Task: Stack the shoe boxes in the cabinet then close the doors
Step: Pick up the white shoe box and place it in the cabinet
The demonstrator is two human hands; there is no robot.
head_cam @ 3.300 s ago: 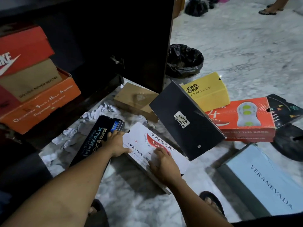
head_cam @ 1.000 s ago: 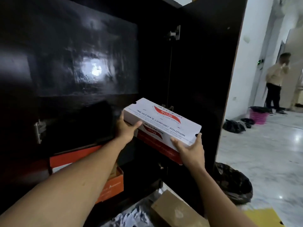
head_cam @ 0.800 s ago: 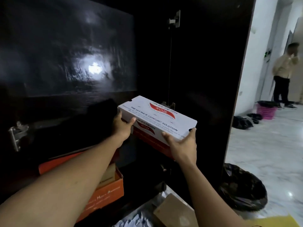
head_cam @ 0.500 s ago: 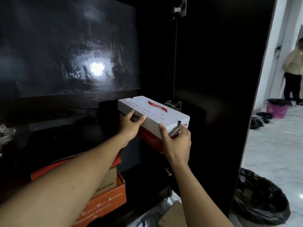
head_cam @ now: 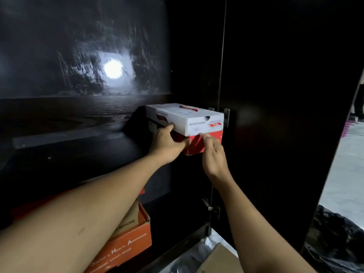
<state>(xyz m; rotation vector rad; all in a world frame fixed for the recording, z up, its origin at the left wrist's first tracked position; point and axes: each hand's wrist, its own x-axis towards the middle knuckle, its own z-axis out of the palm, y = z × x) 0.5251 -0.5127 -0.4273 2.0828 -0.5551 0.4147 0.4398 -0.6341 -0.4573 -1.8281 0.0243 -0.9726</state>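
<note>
At the lower left of the frame an orange box (head_cam: 128, 247) sits inside the dark cabinet (head_cam: 82, 119). Near the centre, the left hand (head_cam: 167, 143) grips the near left corner of the white-and-red shoe box (head_cam: 185, 118). The right hand (head_cam: 213, 154) touches its front end with open fingers, beside the open door (head_cam: 285, 95).
</note>
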